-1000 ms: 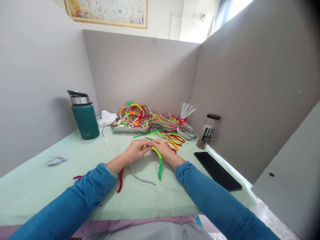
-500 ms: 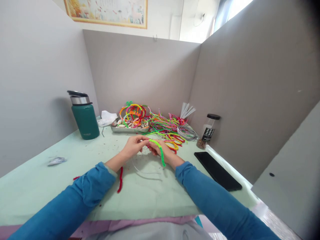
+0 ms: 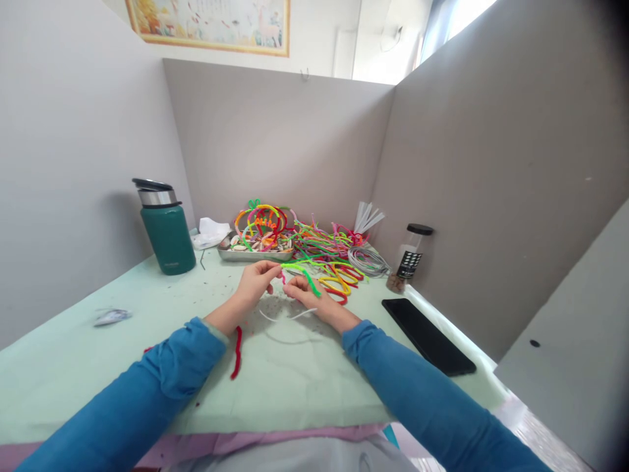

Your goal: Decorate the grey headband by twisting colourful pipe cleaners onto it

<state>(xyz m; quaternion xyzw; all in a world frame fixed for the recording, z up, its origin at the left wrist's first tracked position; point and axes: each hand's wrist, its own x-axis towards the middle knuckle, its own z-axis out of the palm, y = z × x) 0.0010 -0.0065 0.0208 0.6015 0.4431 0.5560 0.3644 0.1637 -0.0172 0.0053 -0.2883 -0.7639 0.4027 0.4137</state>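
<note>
My left hand point(image 3: 256, 286) pinches a bright green pipe cleaner point(image 3: 305, 274) at its left end. The green length arches to the right, over the fingers of my right hand point(image 3: 314, 300), and its darker tip hangs down there. A short pink piece point(image 3: 283, 278) drops from my left fingertips to my right fingertips, which are closed together at its lower end. Under the hands curves a thin white strand point(image 3: 275, 320); where it is held is hidden. A red pipe cleaner piece point(image 3: 237, 354) lies by my left wrist.
Behind my hands stand a metal tray point(image 3: 255, 256) with pipe-cleaner shapes and a heap of coloured pipe cleaners point(image 3: 324, 242). A coil of grey wire point(image 3: 368, 262) lies beside them. A green bottle point(image 3: 170, 239) is left; a clear jar point(image 3: 409, 259) and black phone point(image 3: 427, 335) are right.
My hands have moved slightly apart, with the left a little up and leftward. The green pipe cleaner now lies flatter, and the pink piece shows between my fingertips. The white strand has shifted.
</note>
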